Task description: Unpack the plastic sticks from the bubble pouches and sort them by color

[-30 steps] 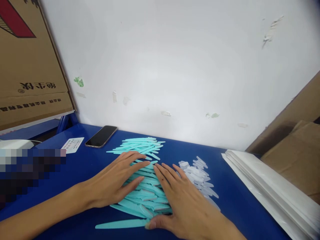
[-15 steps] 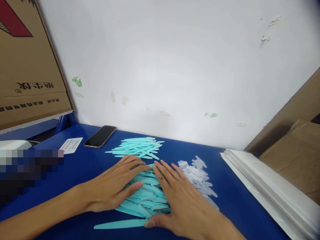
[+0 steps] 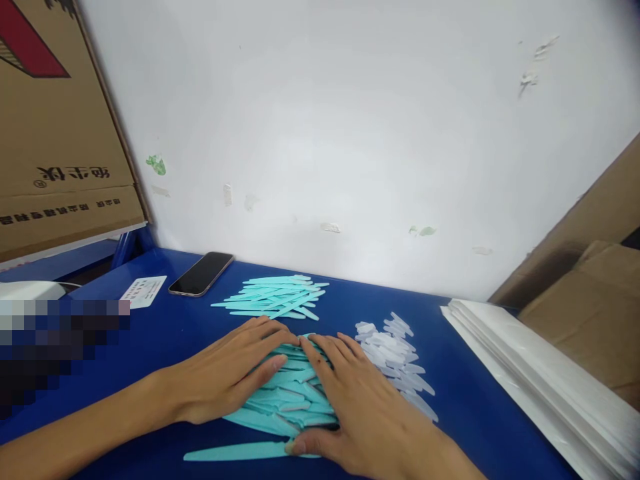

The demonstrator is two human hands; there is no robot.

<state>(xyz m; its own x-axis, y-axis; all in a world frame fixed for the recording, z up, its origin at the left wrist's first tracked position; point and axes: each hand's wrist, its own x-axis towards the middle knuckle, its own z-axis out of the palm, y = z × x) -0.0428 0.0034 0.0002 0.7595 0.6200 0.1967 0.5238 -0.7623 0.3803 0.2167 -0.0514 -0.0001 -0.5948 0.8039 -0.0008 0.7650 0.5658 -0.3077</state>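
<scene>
A heaped pile of slim turquoise sticks (image 3: pixel 285 400), which look like eyebrow razors, lies on the blue table between my hands. My left hand (image 3: pixel 240 370) rests along the pile's left and far side, fingers stretched out. On the right side lies my right hand (image 3: pixel 350 393), fingers extended over the sticks, its fingertips close to those of the left. Its thumb touches the end of a single turquoise stick (image 3: pixel 235 451) set apart in front. Both hands are open and hide part of the pile.
Beyond my hands is a smaller group of turquoise sticks (image 3: pixel 275 295). Translucent white caps (image 3: pixel 395 357) lie to the right. A phone (image 3: pixel 201 273) and a printed card (image 3: pixel 144 292) sit back left. White folded sheets (image 3: pixel 530 387) line the right edge; a carton (image 3: pixel 60 133) stands left.
My right hand has drawn slightly left and its fingers have come closer together. The pile has shifted a little left, and the single front stick has slid slightly left.
</scene>
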